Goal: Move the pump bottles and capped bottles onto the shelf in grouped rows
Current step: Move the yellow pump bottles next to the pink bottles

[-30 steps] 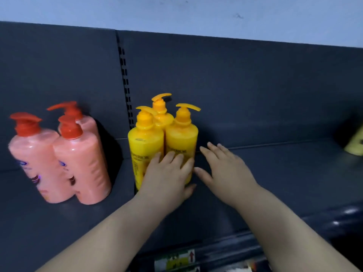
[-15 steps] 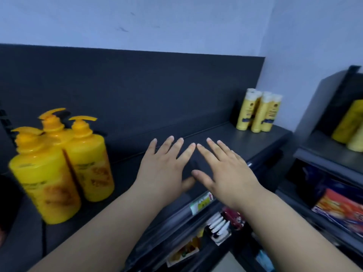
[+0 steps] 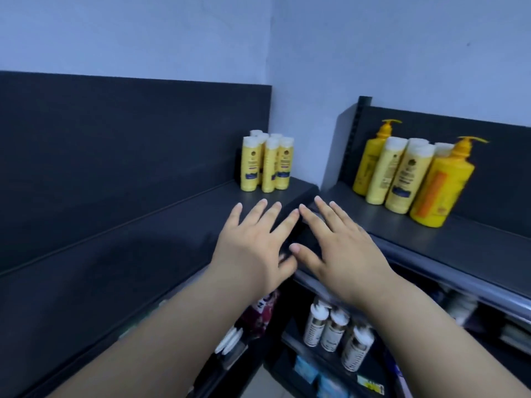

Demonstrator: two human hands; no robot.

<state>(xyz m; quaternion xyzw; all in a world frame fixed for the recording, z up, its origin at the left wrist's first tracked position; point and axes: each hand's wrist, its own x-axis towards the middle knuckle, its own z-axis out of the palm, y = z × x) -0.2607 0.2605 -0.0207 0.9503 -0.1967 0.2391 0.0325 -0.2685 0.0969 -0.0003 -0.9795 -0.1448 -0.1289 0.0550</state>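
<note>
Swinging right since earlier, empty hands (image 3: 298, 248), yellow capped bottles (image 3: 265, 165) nearer

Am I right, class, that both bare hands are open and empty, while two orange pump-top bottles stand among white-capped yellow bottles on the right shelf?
Not quite: the head view shows those two pump-top bottles are yellow. Both hands, left and right, are open and empty.

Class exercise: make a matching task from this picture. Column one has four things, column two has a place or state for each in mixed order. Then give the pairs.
Column one
1. nearest pump bottle
2. capped bottle cluster
3. hands
4. white-capped pale bottles

Column two
A. lower shelf
B. open, holding nothing
C. right shelf, front
D. far end of left shelf

Pairs: 1-C, 2-D, 3-B, 4-A
</note>
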